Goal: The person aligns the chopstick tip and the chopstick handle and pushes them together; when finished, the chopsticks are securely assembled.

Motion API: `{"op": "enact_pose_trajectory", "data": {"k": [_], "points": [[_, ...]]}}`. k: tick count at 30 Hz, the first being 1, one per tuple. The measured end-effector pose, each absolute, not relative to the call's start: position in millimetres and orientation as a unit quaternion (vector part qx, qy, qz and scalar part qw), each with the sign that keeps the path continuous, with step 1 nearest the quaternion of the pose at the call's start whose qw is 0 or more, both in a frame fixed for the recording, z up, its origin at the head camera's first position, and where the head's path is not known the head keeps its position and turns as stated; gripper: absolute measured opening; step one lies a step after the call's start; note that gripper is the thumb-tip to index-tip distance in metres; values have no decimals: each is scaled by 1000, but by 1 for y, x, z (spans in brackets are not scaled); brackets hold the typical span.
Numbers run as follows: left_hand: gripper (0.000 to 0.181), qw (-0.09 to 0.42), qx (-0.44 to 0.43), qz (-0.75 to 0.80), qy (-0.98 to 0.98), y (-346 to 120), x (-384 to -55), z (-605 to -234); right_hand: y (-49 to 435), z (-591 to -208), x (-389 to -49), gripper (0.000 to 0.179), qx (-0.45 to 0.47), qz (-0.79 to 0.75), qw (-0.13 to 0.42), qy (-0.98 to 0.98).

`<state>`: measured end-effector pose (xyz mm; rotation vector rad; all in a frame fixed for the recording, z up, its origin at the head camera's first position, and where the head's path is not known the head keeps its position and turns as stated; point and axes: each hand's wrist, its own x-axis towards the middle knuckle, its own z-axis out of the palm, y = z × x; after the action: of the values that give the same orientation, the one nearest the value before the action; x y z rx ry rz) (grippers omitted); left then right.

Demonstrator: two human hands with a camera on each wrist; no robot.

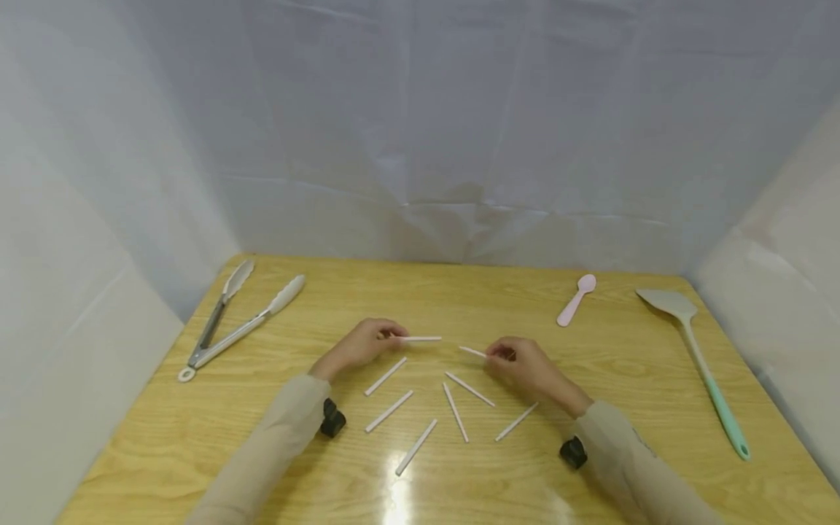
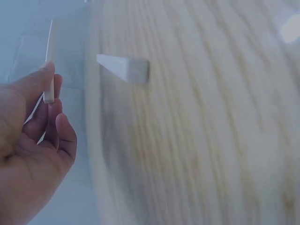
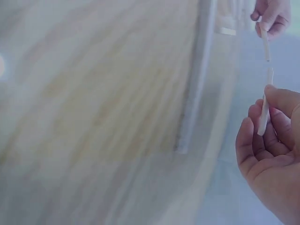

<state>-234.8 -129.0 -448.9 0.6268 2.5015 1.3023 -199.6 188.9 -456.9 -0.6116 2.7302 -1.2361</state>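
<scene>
Between thumb and fingertips my left hand [image 1: 364,341] pinches a slim white stick [image 1: 423,338], which points toward the right hand. Facing it, my right hand [image 1: 530,368] pinches a second white stick [image 1: 472,351], tilted a little. A gap separates the two stick ends in the head view. The left wrist view shows the left stick [image 2: 50,44] with its squared near end below the thumb. In the right wrist view, the right stick [image 3: 269,79] lies across the curled fingers, its tip close to the other stick [image 3: 266,47].
Several more white sticks [image 1: 389,410] lie scattered on the wooden table [image 1: 499,481] in front of the forearms. Spread tongs [image 1: 232,337] lie at the left, a pink spoon [image 1: 571,308] at the back right, and a spatula with a green handle [image 1: 722,412] along the right edge.
</scene>
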Motion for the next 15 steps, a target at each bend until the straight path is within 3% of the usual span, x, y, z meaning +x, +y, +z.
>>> {"op": "enact_pose_trajectory", "data": {"k": [15], "points": [[21, 61, 273, 443, 852, -111, -220, -432, 195, -436, -191, 10, -240, -400, -66, 882]]}}
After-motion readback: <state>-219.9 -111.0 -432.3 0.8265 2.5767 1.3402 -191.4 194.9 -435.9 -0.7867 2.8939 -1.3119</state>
